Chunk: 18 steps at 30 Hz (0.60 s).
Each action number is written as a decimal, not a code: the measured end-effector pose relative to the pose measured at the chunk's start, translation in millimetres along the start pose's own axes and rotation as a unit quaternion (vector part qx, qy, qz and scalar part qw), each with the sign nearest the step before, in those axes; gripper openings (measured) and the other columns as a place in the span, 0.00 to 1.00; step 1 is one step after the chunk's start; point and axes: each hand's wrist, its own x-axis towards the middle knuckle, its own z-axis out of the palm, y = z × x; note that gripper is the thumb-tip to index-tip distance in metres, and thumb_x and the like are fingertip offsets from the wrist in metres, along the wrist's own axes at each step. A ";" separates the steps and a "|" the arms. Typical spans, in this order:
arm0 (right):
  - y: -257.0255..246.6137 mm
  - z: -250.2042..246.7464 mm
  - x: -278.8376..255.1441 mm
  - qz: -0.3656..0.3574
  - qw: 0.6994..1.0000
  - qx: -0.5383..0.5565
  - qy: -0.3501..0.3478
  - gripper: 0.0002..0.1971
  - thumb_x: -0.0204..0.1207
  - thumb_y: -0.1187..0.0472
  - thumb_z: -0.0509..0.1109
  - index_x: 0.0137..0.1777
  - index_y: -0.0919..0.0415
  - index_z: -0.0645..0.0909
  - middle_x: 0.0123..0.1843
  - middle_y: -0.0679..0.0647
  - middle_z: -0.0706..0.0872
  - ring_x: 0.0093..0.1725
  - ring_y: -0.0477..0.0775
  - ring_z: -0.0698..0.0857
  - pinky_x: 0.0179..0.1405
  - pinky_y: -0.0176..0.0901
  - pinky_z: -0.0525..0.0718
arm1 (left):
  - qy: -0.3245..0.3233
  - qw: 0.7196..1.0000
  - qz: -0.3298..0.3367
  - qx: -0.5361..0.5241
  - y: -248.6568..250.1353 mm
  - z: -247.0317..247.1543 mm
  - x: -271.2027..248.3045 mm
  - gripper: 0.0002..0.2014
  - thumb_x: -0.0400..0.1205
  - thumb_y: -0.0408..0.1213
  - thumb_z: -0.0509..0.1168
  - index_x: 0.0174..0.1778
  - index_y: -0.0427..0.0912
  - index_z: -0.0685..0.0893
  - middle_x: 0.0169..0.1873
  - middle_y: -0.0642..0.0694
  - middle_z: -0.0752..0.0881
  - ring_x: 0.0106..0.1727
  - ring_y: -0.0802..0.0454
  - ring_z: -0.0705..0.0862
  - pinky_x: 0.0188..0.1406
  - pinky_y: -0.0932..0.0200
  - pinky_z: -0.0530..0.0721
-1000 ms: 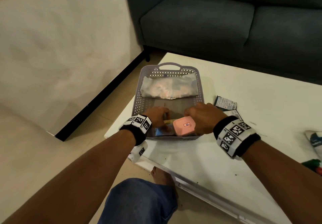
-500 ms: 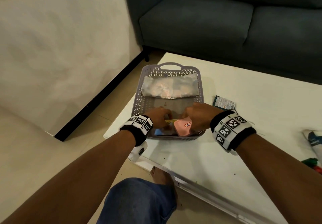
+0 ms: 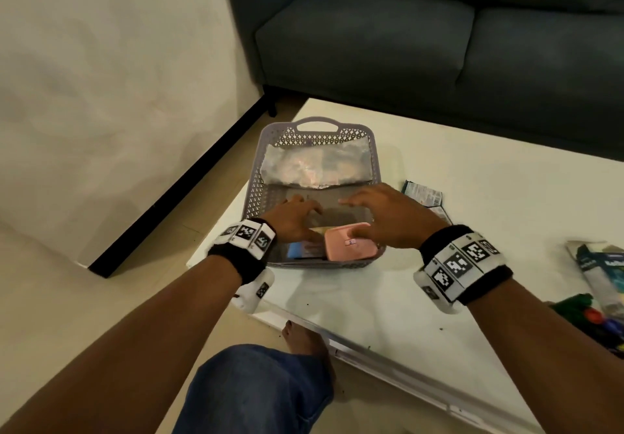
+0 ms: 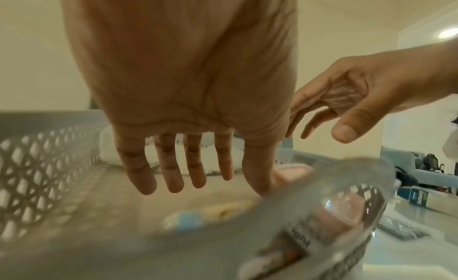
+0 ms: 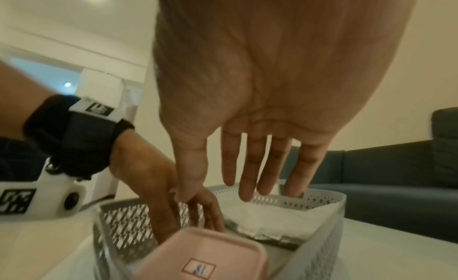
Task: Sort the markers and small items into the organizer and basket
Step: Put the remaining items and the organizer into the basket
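Observation:
A grey perforated basket (image 3: pixel 270 177) stands at the table's near left corner. Inside it, a silver foil pack (image 3: pixel 317 168) lies at the far end. A pink lidded box (image 3: pixel 349 248) lies flat in the near right corner, with a blue and yellow item (image 3: pixel 297 249) beside it. My left hand (image 3: pixel 300 212) and right hand (image 3: pixel 361 217) are both over the basket with fingers straight and spread, holding nothing. The right thumb is over the pink box (image 5: pixel 205 255); whether it touches is unclear. In the left wrist view my left fingers (image 4: pixel 171 176) hang above the basket floor.
A small printed packet (image 3: pixel 422 192) lies on the white table (image 3: pixel 371 298) just right of the basket. A marker pack (image 3: pixel 601 278) and loose coloured markers (image 3: pixel 587 315) are at the right edge. A dark sofa (image 3: pixel 439 45) stands behind; my knee (image 3: pixel 256 389) is below the table edge.
My right hand let go of the pink box, which now lies flat in the basket's near right corner. Both hands have opened and spread above the basket.

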 end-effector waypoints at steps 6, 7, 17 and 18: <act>63.0 6.9 -52.4 0.214 0.907 0.125 0.341 0.10 0.77 0.65 0.68 0.52 0.53 0.87 0.51 0.47 0.89 0.48 0.48 0.84 0.48 0.40 0.78 | 0.053 0.997 0.012 -0.062 27.1 -24.4 -16.6 0.20 0.79 0.39 0.71 0.68 0.50 0.80 0.64 0.43 0.76 0.67 0.45 0.77 0.70 0.49 0.75; 75.6 10.6 -59.4 0.250 0.908 0.112 0.316 0.10 0.76 0.65 0.69 0.54 0.54 0.87 0.53 0.50 0.89 0.50 0.51 0.84 0.49 0.40 0.76 | 0.070 0.995 0.014 -0.073 35.1 -27.3 -21.3 0.19 0.80 0.40 0.71 0.67 0.51 0.80 0.63 0.44 0.76 0.66 0.45 0.77 0.70 0.47 0.75; 90.9 56.1 -75.3 0.333 0.943 0.002 0.013 0.35 0.73 0.51 0.76 0.78 0.57 0.66 0.74 0.57 0.72 0.72 0.65 0.72 0.66 0.57 0.79 | 0.065 0.975 0.050 -0.207 131.3 13.4 -41.9 0.13 0.80 0.46 0.71 0.59 0.51 0.84 0.56 0.50 0.84 0.52 0.53 0.83 0.53 0.57 0.79; 89.4 56.3 -72.5 0.332 0.943 0.006 0.009 0.36 0.73 0.51 0.76 0.78 0.57 0.66 0.74 0.57 0.72 0.72 0.65 0.71 0.66 0.57 0.79 | 0.061 0.977 0.042 -0.200 133.1 19.4 -39.3 0.12 0.80 0.47 0.72 0.57 0.52 0.84 0.55 0.50 0.84 0.51 0.53 0.83 0.52 0.57 0.80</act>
